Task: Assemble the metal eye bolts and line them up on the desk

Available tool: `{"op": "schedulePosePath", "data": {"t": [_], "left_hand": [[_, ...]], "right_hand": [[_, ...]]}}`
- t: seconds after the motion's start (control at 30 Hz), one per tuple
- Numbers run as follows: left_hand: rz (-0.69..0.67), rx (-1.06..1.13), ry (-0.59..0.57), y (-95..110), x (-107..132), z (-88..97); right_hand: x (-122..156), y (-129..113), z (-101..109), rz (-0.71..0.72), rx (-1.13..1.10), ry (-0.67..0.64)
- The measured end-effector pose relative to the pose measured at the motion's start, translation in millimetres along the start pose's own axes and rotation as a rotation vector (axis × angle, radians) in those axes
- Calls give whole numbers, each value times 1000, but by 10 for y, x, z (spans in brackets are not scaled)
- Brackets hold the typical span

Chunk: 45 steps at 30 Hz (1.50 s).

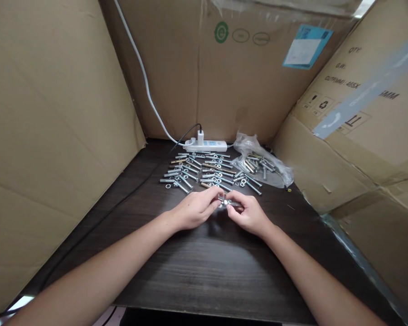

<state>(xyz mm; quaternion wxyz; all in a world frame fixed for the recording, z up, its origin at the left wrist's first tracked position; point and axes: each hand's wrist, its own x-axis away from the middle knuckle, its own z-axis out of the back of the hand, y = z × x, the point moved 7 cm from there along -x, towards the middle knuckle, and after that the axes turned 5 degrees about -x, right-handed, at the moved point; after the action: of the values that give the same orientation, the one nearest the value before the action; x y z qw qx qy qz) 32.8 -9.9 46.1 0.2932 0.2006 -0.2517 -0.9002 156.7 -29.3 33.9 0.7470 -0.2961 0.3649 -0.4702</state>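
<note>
My left hand point(199, 207) and my right hand point(247, 212) meet over the dark table, their fingertips almost touching. Between them is a shiny silver bolt point(235, 204) with a nut point(225, 202) on it, mostly covered by fingers. My right hand pinches the bolt, which points to the right inside the palm. The left thumb and fingers close around the small metal parts at its left end; which part each finger presses on is hidden. Just beyond the hands lie rows of bolts point(221, 180), sleeves point(172, 172) and washers point(168, 186), silver with some brassy ones.
A clear plastic bag point(279, 174) with more bolts and sleeves lies at the back right. Behind the rows sits a white power strip point(216, 146) with a charger point(200, 137) plugged in. A black cable point(122, 198) crosses the left side. Cardboard walls point(170, 68) enclose the table point(204, 271).
</note>
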Motion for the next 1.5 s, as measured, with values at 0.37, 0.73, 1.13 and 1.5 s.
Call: {"op": "schedulePosePath", "data": {"t": [0.37,0.73,1.13,1.5], "left_hand": [[-40,13,-2,22,-9,-24],[-32,-24,-29,-25,-19,-87],[-103,34,68,79,12,11],[21,148,25,-10,-16,-79]], "right_hand": [[6,0,9,8,16,20],[9,-37,4,2,-21,5],[11,-1,18,13,31,20],[15,-2,19,11,27,33]]}}
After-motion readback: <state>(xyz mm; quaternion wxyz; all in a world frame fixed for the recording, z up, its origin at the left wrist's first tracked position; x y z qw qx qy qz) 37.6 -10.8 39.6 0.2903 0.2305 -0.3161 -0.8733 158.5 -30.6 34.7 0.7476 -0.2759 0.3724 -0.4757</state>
